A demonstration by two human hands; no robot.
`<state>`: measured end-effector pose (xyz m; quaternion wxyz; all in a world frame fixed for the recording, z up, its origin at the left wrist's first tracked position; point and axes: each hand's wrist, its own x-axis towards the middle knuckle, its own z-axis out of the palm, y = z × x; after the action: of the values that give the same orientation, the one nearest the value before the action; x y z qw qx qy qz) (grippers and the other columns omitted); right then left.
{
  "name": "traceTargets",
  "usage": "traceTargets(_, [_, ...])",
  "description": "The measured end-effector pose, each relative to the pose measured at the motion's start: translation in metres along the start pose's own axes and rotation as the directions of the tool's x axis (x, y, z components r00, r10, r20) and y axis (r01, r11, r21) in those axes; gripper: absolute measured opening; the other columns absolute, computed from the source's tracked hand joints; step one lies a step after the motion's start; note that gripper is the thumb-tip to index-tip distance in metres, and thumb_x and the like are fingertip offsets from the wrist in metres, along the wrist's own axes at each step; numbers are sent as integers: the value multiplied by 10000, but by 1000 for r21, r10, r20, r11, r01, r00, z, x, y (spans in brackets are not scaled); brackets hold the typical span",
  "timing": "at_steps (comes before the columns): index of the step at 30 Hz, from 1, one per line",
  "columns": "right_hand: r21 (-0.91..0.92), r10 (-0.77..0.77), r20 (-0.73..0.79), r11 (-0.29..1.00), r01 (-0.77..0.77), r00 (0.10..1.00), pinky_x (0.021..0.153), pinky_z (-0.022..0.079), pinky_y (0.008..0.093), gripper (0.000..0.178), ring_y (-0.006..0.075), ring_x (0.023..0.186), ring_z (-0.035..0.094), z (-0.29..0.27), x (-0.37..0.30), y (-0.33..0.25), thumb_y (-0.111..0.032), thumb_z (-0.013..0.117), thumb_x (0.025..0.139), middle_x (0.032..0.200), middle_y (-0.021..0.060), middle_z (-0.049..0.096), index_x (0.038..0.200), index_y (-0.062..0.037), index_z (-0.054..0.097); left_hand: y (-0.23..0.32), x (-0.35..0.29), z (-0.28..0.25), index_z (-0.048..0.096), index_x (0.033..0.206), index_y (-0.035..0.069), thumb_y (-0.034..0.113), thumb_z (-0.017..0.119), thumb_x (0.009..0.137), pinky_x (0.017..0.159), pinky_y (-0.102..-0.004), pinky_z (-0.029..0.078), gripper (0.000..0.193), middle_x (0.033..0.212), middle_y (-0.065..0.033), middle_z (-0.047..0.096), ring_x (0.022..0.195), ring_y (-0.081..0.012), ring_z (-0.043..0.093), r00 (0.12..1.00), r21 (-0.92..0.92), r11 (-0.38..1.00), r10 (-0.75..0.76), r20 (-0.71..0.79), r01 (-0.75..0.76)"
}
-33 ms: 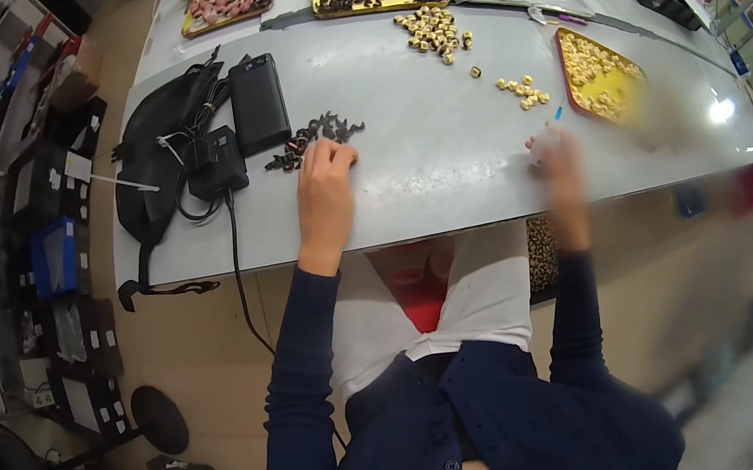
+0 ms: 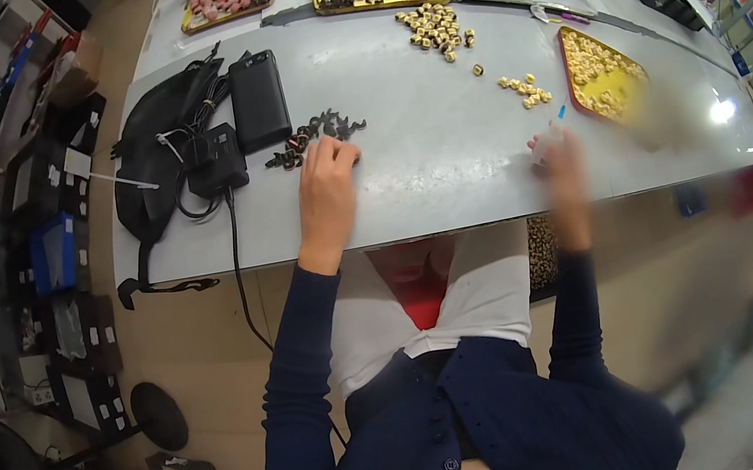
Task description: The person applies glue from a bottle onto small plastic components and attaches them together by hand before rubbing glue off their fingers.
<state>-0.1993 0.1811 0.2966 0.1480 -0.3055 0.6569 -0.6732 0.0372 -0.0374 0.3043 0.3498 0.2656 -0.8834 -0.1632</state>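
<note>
My left hand (image 2: 327, 191) rests on the grey table with its fingers curled together at the near edge of a pile of small black curved pieces (image 2: 332, 124). Whatever its fingertips pinch is hidden. Smeared by motion, my right hand (image 2: 563, 164) is closed around a small whitish translucent thing with a blue tip (image 2: 561, 112). Just beyond it lies a loose group of small gold-coloured pieces (image 2: 528, 91). A larger heap of gold and dark pieces (image 2: 435, 29) sits farther back.
A red-rimmed yellow tray (image 2: 577, 94) of gold pieces stands at right. Behind are a yellow tray (image 2: 320, 5) of black pieces and another tray (image 2: 202, 25) of pinkish pieces. At left lie a black power bank (image 2: 259, 100), a cabled black box (image 2: 219, 162) and a black pouch (image 2: 144, 160).
</note>
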Motion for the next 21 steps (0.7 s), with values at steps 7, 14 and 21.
traceTargets(7, [3,14,54,1000,-14,998,901,463,319,384,225,1048,608,-2,1,-5,-150,507,984,1131,153,609,1311,38,439,43,25,11,583,815,20,-20,548,713,724,-370,473,115,836,-104,550,832,-278,562,949,50,971,216,230,-234])
traceTargets(14, [118,76,58,990,-82,995,906,456,319,399,202,1001,600,-3,2,-15,-100,557,950,1160,166,598,1307,41,449,64,48,31,634,854,18,21,623,794,655,-364,490,61,758,-105,596,760,-286,604,939,-257,966,111,327,-24])
traceTargets(21, [174,237,-40,958,-227,971,767,494,241,318,139,956,591,-1,12,-17,-26,625,894,1108,115,598,1185,40,517,69,36,30,673,1002,35,43,761,706,783,-325,488,309,950,-82,679,917,-250,593,983,-219,974,-6,186,47])
